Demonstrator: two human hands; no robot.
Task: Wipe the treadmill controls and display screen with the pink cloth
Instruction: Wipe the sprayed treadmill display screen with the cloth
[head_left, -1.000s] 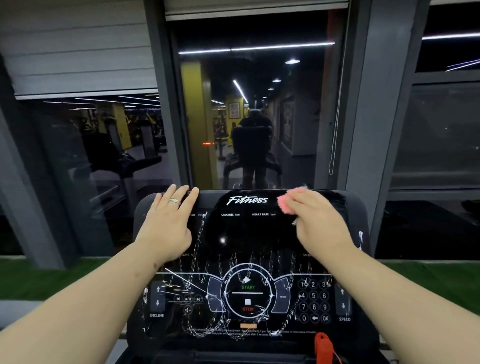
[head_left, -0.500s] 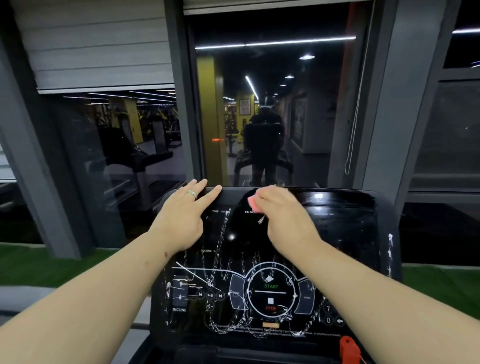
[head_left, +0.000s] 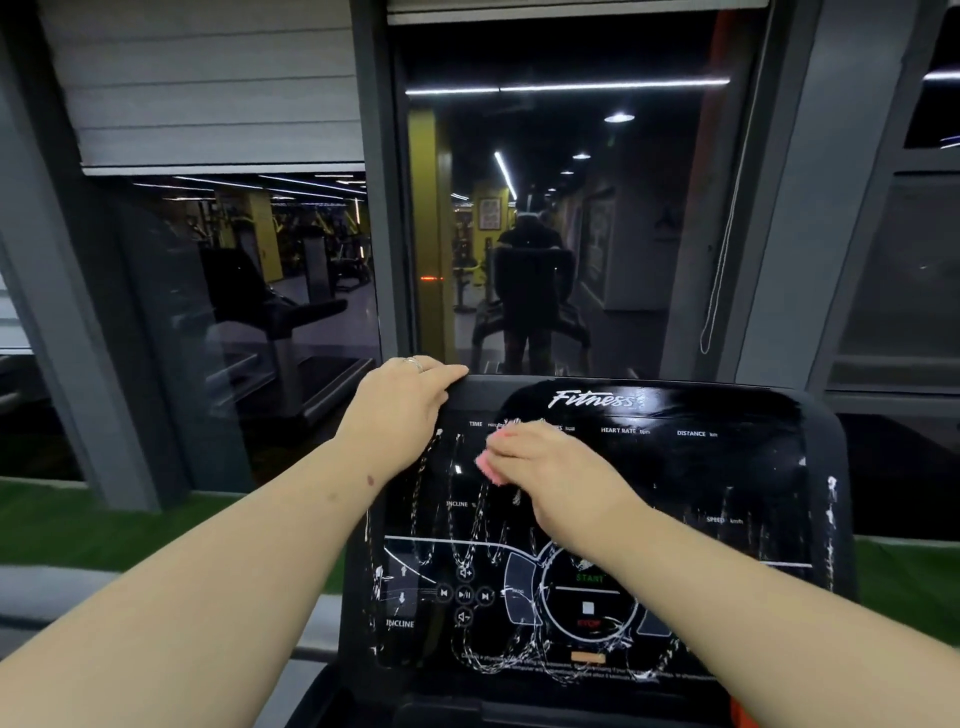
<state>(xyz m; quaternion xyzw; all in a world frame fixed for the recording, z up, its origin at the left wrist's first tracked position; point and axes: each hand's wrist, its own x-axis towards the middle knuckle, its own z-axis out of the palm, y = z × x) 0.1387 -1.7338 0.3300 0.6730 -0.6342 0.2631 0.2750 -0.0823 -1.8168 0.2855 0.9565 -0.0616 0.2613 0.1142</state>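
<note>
Head view looks down over 2 bare forearms onto a black treadmill console (head_left: 675, 499) whose glossy screen carries white print: "Fitness" along the top, then TIME, HEART RATE and DISTANCE, with INCLINE and SPEED lower down. White foamy streaks (head_left: 467, 540) loop across the left and middle of the panel and run down its right edge, while the upper right part of the screen looks dark and smeared. Below sit small media buttons (head_left: 464, 594) and a round dial with a green START and a red STOP (head_left: 588, 603). The pink cloth (head_left: 487, 464) is on the upper left of the screen, just under the TIME label; only a small crumpled edge of it shows, since the right hand (head_left: 550, 475) covers the rest, fingers curled down over it and pressing it to the glass. The left hand (head_left: 397, 410) holds the console's top left corner, fingers bent over the rim, a ring (head_left: 414, 364) on 1 finger. Its fingertips are hidden behind the rim. The right forearm hides part of the dial and the panel's lower right, and an orange piece (head_left: 740, 714) is cut off at the bottom edge. Fine print along the console's base is too blurred to read. Beyond, dark window glass (head_left: 545, 234) reflects ceiling lights and a dim figure.
</note>
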